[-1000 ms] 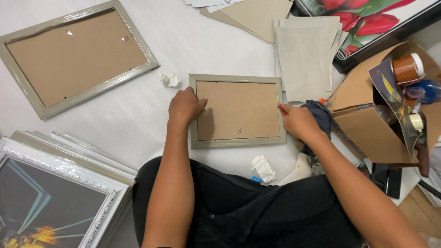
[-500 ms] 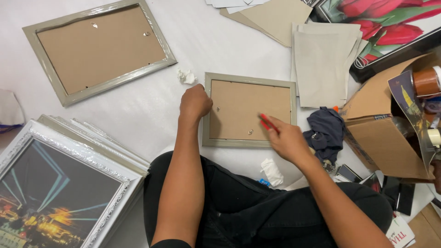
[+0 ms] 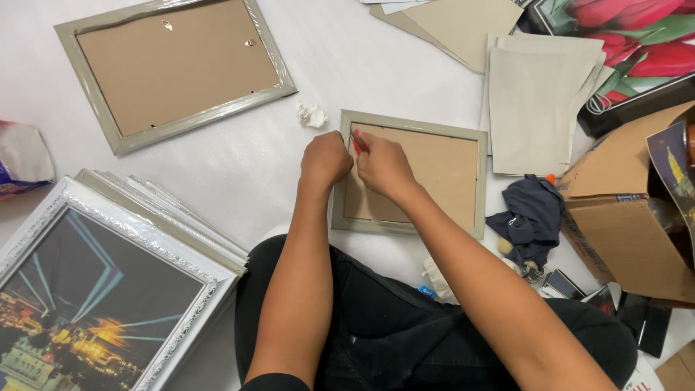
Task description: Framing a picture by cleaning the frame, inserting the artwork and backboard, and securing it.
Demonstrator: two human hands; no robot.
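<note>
- I see the small grey picture frame (image 3: 410, 176) lying face down on the white floor (image 3: 232, 166), at twelve o'clock from my knees.
- My left hand (image 3: 326, 160) is curled shut, pressing the frame's left rail.
- My right hand (image 3: 384, 166) has its grip pinching a red-handled tool (image 3: 359, 140) at the backing board's upper-left corner.
- I judge the frame light and stiff, its glass fragile; best held by the rails.
- The tool's tip and any clips are hidden under my fingers.

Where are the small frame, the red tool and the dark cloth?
small frame (image 3: 463, 188), head view, on its brown backing board.
red tool (image 3: 359, 140), head view, on its red handle.
dark cloth (image 3: 532, 213), head view, on its crumpled middle.
</note>
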